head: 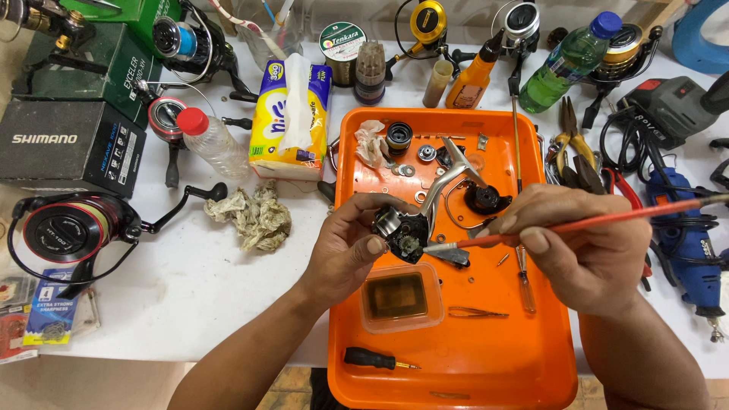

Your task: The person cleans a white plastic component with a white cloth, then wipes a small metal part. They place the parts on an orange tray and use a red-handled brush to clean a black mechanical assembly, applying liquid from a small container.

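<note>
Two hands over orange tray (456,364): left hand (345,247) clamped on reel body (402,231); right hand (585,243) pinching brush (592,222), bristles leftward, touching reel body.

A white tabletop (205,281) carries an orange tray (486,364), a crumpled rag (254,216), a tissue pack (292,121), a red-capped bottle (213,140), a black box (68,148), a fishing reel (68,231), pliers (569,144) and a blue power tool (687,243).
</note>
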